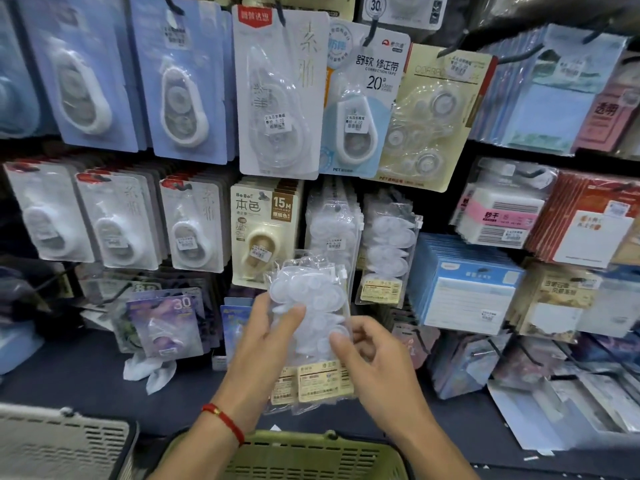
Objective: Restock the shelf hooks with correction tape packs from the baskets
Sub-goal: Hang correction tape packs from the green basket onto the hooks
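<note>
Hands raised w/ L hand (268, 336) & R hand (375, 355) fingers gripping clear tape packs (311, 306).

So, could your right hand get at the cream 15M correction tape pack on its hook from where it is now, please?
Probably not directly: the right hand is pinching the clear bagged packs together with the left hand, and those packs sit in front of the cream 15M pack.

Readable print on the hanging stationery cards

At twelve o'clock, the white-and-blue correction tape card (367, 98) reads "CORRECTION TAPE", "20" and "PET", with a price sticker showing "4.00". Near centre, the cream blister card with a beige dispenser (265, 230) reads "BoBo" and "15M". At eight o'clock, the purple blister card (166, 323) shows "30". At one o'clock along the top edge, a round white label (375, 5) shows "30".
</note>
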Demonstrator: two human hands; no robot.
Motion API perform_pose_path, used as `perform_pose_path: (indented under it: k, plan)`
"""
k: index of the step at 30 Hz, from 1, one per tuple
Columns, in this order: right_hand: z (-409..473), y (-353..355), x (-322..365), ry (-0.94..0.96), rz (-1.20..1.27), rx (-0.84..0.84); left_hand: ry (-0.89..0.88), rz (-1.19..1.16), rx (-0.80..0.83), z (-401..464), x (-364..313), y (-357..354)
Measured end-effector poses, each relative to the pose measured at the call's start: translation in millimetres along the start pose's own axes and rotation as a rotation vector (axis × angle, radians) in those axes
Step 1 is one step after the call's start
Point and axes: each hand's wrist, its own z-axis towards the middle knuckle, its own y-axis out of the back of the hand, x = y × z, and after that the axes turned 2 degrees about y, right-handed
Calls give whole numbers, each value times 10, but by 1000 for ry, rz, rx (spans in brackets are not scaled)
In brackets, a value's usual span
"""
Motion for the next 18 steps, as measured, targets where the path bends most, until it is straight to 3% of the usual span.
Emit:
perform_pose_path:
  k: [10,18]
  plan:
    - [159,422,122,34,127,-435,-23,48,-25,26,9,37]
    - [240,625,105,22,189,-406,-35,59,-35,47,13,35]
